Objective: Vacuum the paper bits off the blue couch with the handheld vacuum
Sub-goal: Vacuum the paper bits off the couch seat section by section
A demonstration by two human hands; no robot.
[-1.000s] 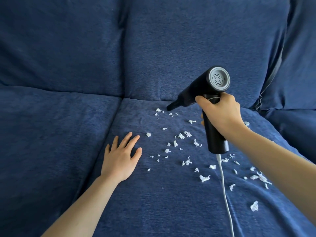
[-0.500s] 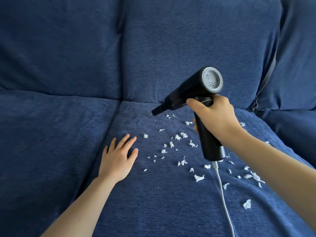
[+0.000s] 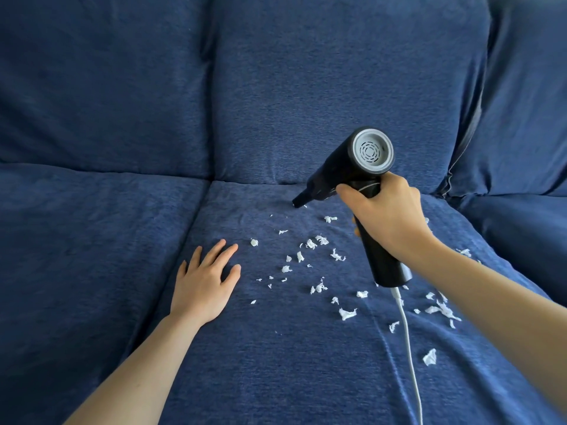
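Observation:
My right hand (image 3: 388, 217) grips the handle of the black handheld vacuum (image 3: 346, 168), whose grey vented back faces me. Its narrow nozzle (image 3: 299, 201) points down-left and hovers just above the blue couch seat (image 3: 276, 363), near the back of the cushion. Several white paper bits (image 3: 311, 243) lie scattered on the seat in front of and to the right of the nozzle. My left hand (image 3: 207, 280) rests flat on the cushion, fingers straight, left of the bits.
A white cable (image 3: 409, 348) runs from the vacuum's handle base down to the bottom edge. The couch's back cushions (image 3: 337, 87) rise behind. A seam (image 3: 184, 240) divides the left seat from the middle one. Another cushion (image 3: 527, 102) stands at right.
The vacuum's nozzle swept left half a second ago and has now come back right, close to the seat's rear. The bits nearest the back cushion are gone. My left hand has barely moved.

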